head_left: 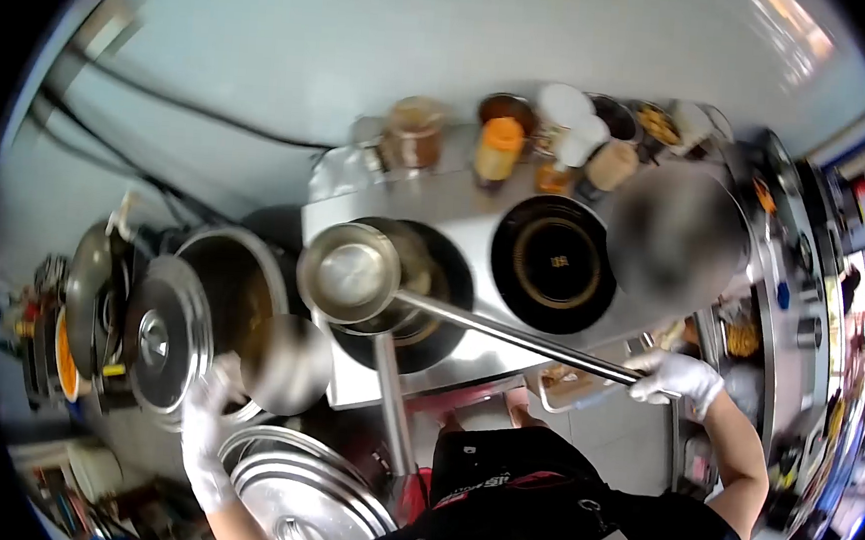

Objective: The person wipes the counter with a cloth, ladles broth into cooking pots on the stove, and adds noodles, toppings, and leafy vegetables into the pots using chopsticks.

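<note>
My right hand [681, 380], in a white glove, is closed around the end of a long metal handle. That handle belongs to a large ladle [349, 274], whose round bowl hangs over a pan on the left burner. A second metal handle [393, 398] runs from that pan toward my body. My left hand [210, 405], also gloved and blurred, is at the edge of a smeared, round metal bowl [290, 365] and appears to grip it. The bowl is at the near rim of a deep stockpot [272, 269]. A metal lid [159, 336] leans against the pot's left side.
A black round cooktop [553, 263] lies right of the pan, with a large blurred metal vessel [678, 237] beyond. Seasoning jars, including an orange-capped bottle [499, 149], line the back. Stacked lids [311, 502] are at lower left. Hoses [193, 108] cross the wall.
</note>
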Motion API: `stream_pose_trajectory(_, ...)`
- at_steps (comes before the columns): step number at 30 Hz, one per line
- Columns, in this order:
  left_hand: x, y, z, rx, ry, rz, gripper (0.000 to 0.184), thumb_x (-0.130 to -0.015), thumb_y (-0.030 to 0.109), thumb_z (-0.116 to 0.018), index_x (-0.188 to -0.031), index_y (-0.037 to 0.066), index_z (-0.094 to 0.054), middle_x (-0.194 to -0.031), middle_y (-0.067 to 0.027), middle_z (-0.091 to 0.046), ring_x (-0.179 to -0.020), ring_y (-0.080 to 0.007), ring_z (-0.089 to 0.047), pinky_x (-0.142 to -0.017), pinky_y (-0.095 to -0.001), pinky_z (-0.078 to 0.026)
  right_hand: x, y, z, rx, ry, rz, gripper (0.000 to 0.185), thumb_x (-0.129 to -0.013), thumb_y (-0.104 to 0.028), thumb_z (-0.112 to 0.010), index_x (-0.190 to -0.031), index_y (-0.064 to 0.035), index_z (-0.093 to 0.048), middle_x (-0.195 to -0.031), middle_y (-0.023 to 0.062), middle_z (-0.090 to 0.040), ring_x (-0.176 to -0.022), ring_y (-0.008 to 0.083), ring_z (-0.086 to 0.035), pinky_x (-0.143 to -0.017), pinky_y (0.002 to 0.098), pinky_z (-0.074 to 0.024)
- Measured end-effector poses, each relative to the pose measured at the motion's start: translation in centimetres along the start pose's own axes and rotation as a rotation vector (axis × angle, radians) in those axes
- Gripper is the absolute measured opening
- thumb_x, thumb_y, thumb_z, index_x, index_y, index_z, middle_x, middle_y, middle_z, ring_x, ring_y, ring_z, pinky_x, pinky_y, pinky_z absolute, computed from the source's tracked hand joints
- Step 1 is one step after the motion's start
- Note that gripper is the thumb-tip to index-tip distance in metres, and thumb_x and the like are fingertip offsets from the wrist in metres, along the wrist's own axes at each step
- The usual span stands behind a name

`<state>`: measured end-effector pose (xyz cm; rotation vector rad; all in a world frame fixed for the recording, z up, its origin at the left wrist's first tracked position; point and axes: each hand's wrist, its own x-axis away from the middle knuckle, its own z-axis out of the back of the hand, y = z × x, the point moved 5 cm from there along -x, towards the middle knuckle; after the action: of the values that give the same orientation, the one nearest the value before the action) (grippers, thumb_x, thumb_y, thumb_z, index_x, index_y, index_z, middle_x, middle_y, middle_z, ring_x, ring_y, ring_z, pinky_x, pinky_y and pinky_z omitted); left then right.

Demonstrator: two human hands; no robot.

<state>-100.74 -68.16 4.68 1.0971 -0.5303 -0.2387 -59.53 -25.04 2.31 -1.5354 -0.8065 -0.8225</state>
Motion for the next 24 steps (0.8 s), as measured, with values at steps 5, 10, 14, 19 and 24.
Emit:
stream_pose_trajectory(5,8.3,7.0,-19.9,-0.186,-0.970,-0.263,0.032,-0.091,0.015,-0.061,-0.115,-0.006,-0.058,-0.098,-0.0121,-0.068,-0.089,-0.0192,-0.066,-0.080,-0.0284,-0.053,2.4,4.2,3.3,-0.176,-0.091,0.222,0.040,-0.081,0.000,-0.064,-0.121,-0.0015,-0.059,-0.061,-0.0022,-0.047,-0.047,0.0045,-0.041,-0.042,0.0199,-0.0327)
stream_pose_trajectory(10,10.0,9.7,-38.3,-0.188,-1.178,-0.205,0.030,-0.092,0.017,-0.060,-0.115,-0.002,-0.059,-0.087,-0.0054,-0.063,-0.077,-0.0112,-0.060,-0.069,-0.0252,-0.048,9.0,9.8,8.0,-0.209,-0.043,0.362,0.036,-0.081,0.001,-0.061,-0.117,-0.0032,-0.061,-0.062,-0.0028,-0.048,-0.046,0.0043,-0.041,-0.041,0.0208,-0.0333)
stream_pose_trajectory(14,7.5,10.8,-57.2,0.153,-1.298,-0.040,0.023,-0.094,0.015,-0.057,-0.109,-0.002,-0.060,-0.092,-0.0019,-0.064,-0.081,-0.0101,-0.059,-0.075,-0.0239,-0.049,14.0,16.7,11.4,-0.250,0.050,0.453,0.043,-0.076,-0.002,-0.069,-0.118,0.0043,-0.060,-0.067,0.0024,-0.056,-0.048,0.0061,-0.045,-0.042,0.0229,-0.0340)
stream_pose_trajectory(19,2.9,16.6,-76.1,0.811,-0.984,0.161,0.012,-0.092,0.016,-0.060,-0.085,0.006,-0.058,-0.074,0.0000,-0.053,-0.065,-0.0114,-0.051,-0.061,-0.0256,-0.046,20.2,23.4,12.7,-0.511,0.297,0.474,0.048,-0.068,0.000,-0.071,-0.115,0.0063,-0.061,-0.067,0.0043,-0.057,-0.049,0.0067,-0.044,-0.041,0.0228,-0.0317)
stream_pose_trajectory(24,-4.4,11.6,-86.9,0.579,-0.670,0.522,0.032,-0.087,0.025,-0.067,-0.100,-0.003,-0.057,-0.094,-0.0160,-0.060,-0.086,-0.0250,-0.061,-0.073,-0.0325,-0.052,22.6,30.4,12.3,-0.675,0.482,0.500,0.045,-0.070,0.003,-0.068,-0.114,0.0030,-0.062,-0.067,0.0029,-0.058,-0.048,0.0058,-0.045,-0.040,0.0210,-0.0317)
